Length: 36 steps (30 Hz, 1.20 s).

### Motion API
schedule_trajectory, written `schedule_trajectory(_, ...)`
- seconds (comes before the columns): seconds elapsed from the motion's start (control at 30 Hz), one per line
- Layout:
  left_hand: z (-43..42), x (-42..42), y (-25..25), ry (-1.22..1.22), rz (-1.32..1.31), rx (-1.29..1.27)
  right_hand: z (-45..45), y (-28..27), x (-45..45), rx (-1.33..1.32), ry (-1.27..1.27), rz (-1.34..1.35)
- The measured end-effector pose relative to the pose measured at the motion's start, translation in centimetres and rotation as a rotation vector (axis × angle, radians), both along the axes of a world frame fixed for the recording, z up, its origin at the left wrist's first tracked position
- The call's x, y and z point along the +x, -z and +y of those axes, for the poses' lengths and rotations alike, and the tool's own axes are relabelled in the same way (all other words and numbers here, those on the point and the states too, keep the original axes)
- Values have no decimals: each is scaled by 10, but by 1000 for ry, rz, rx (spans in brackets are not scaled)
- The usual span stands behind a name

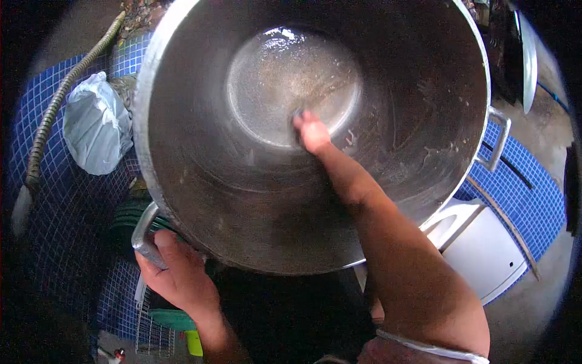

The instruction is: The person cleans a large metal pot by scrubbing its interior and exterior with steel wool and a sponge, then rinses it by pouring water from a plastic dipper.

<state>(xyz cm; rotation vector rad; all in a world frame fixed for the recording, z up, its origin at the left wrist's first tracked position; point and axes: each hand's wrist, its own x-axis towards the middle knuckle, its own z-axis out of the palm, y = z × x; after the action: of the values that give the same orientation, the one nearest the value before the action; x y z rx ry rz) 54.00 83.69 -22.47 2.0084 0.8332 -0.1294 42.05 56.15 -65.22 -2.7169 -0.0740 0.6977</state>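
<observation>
Metal pot (418,85): large, stood before the person, mouth facing the camera; wet shine showed on its inner base (285,73).
Left hand (182,273): was curled round the left handle (144,229).
Right hand (314,132): reached inside to the base's edge; a small dark object (297,116) was at its fingers, exact grip blurred, could not be told.
Left surroundings: pale plastic bag (97,130), ribbed hose (54,103), blue tiles (51,76).

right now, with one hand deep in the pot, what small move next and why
Perhaps slide the right hand onto the pale bits just right of it: they mark the pot's wall, look within reach, and the left hand grips a handle.
</observation>
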Motion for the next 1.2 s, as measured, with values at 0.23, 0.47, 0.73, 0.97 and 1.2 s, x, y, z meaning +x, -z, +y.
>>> schedule_trajectory(0.23, 4, -9, 5, -87, -13, -85, -57, -14, 105, -114, 521, -36)
schedule_trajectory(0.47, 4, -4, 1, -55, -15, -22, -83, 4, 28, -140, 318, 27)
schedule_trajectory(0.73, 2, -4, 3, -32, -27, -88, -30, -11, 37, -69, 173, 21)
schedule_trajectory(0.97, 5, -6, 5, -7, -38, -72, 45, 18, 21, -94, 320, 14)
schedule_trajectory(1.2, 1, -1, -1, -6, -14, -56, -35, -33, 96, -160, 589, -14)
